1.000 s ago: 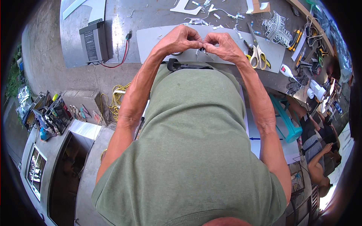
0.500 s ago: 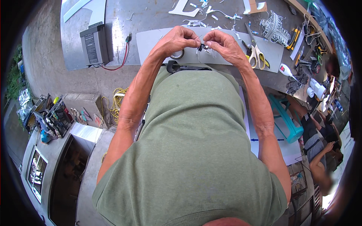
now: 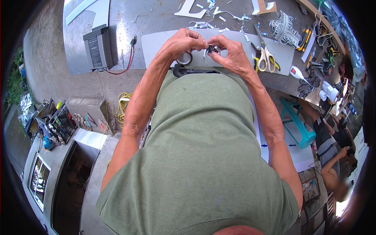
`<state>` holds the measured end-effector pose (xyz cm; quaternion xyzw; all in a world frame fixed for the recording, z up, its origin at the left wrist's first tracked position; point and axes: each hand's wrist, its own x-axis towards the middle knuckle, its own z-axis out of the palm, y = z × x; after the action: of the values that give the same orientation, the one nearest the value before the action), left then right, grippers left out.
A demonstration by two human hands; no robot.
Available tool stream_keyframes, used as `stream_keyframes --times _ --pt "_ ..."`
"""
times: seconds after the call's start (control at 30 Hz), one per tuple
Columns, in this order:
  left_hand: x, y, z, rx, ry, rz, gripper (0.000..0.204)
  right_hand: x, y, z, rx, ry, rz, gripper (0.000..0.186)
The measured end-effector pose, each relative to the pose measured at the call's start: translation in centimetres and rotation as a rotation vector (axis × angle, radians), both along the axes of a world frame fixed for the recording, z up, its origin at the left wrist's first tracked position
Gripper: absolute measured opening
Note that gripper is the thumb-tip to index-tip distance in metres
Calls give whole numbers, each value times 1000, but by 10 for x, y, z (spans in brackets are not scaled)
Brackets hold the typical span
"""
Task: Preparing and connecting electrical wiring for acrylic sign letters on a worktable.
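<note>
Both my hands meet over the near edge of a light grey sheet [image 3: 164, 45] on the metal table. Between the thumb and fingertips of my left hand [image 3: 184, 43] is the left end of a small black piece [image 3: 212, 49], which looks like tape around thin wire ends. My right hand [image 3: 234, 55] pinches the same piece from the right, its fingers curled. Small white bits hang beside the piece, too small to make out. Under my left hand lies a roll of tape [image 3: 185, 58], partly covered by the fingers.
Scissors [image 3: 267, 58] with cream handles and pliers lie right of my hands. Beyond are a coil of white LED modules [image 3: 286, 29], cut letter shapes [image 3: 190, 9] and scraps. A grey power supply box [image 3: 98, 49] stands at left. A teal stool [image 3: 299, 125] and a person are at right.
My right hand has shifted left and closed in on the black piece, its fingers more curled. My left hand has barely moved.
</note>
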<state>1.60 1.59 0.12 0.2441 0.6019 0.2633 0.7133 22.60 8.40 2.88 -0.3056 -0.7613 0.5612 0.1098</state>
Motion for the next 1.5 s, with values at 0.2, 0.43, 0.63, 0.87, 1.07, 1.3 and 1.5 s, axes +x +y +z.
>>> stream_keyframes --times 0.2,0.43,0.63,0.87,1.07,1.3,1.5 --pt "-1 0 0 -34 -73 40 14 6 -2 -8 0 62 -52 22" --pt "-4 0 -1 -96 -308 27 12 12 -2 -19 122 121 28 12" --pt "-7 -1 -7 -119 -345 62 12 12 -5 -18 167 146 59 16" --pt "-9 -3 -12 -115 -389 83 12 14 -7 -18 56 118 -2 23" --pt "-8 -3 -12 -90 -403 79 11 13 -7 -21 -214 122 -165 25" --pt "-3 -2 -16 -117 -419 49 12 12 -4 -17 -154 67 -110 22" --pt "-3 -2 -14 -133 -473 91 15 8 -3 -15 -13 35 -66 22"
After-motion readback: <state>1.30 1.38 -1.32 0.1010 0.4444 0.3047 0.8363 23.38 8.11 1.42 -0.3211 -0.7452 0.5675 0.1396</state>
